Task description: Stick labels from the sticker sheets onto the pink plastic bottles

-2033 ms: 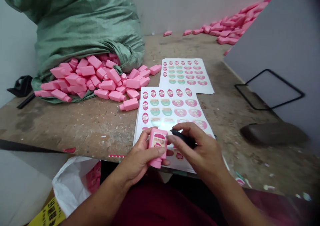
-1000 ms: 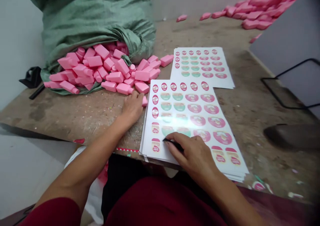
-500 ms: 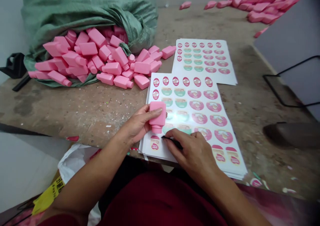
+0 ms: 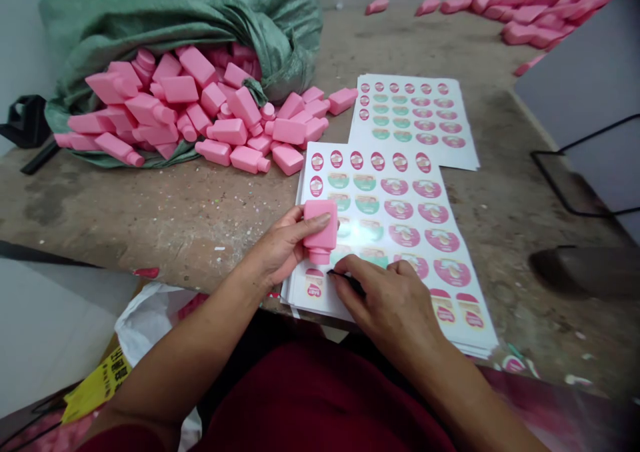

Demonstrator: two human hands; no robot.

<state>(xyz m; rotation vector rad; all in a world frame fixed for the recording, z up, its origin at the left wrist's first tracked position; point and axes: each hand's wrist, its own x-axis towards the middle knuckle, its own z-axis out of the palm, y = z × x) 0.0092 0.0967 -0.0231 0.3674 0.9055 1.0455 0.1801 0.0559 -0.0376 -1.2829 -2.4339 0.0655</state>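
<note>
My left hand (image 4: 283, 251) is closed around a pink plastic bottle (image 4: 321, 224), thumb across its broad face, neck pointing down toward me. The bottle is over the left part of a stack of printed sticker sheets (image 4: 343, 304). My right hand (image 4: 393, 299) rests on the same stack, fingers pinching a slim black pointed tool (image 4: 354, 284) whose exact kind I cannot make out. Its tip points left, just below the bottle's neck and near a "BABY" sticker (image 4: 315, 287). Round, green and pink oval stickers fill much of the top sheet.
Many pink bottles (image 4: 230, 132) spill from a green woven sack (image 4: 185, 12) at back left. A second sheet stack (image 4: 460, 152) lies behind the first. More bottles (image 4: 540, 12) are heaped at far right, beyond a pale panel (image 4: 580, 99). A black wire frame (image 4: 565, 205) stands right.
The view has shifted slightly, so the tabletop things appear a little further right. Both hands keep nearly the same pose, and the bottle and black tool are still held.
</note>
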